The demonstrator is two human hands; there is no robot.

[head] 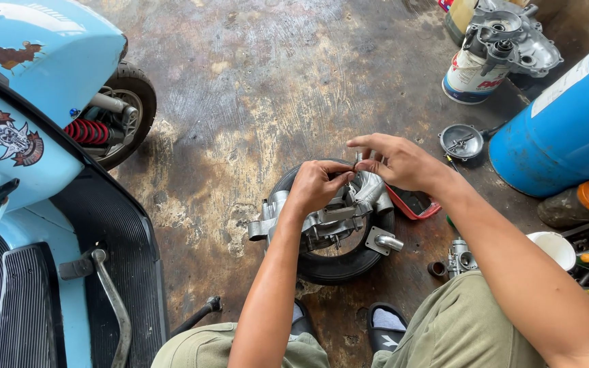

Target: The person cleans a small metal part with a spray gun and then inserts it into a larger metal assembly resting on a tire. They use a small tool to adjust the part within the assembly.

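two hands meet over a silver engine casing point(325, 225) that lies on top of a black tyre point(339, 262) on the stained concrete floor point(253, 102), straight in front of the person's knees. the left hand point(315, 187) is curled nearly closed, thumb and forefinger pinched on something small and thin at the top of the casing; what exactly it is cannot be told, it is too small. the right hand point(393, 162) comes in from the other side, thumb and first two fingers pinched at the same spot, the remaining fingers spread and lifted away.

judging from this, the step is fine work on a small part at the casing's upper edge. doing it well probably means keeping both wrists low and steady, letting one hand only hold while the other turns or pulls, and keeping the casing from rocking on the tyre, since it sits there loose. a dropped piece could roll into the tyre's hollow or across the floor, so working directly above the casing seems wise.

a red-rimmed piece point(414, 203) lies just beside the tyre on the right, with a small carburettor point(459, 257) nearer the knee. farther off are a round metal cover point(461, 141), a second casing point(509, 37) resting on a paint can point(468, 78), a blue cylinder point(560, 129), and a light blue scooter point(28, 136) on the left.
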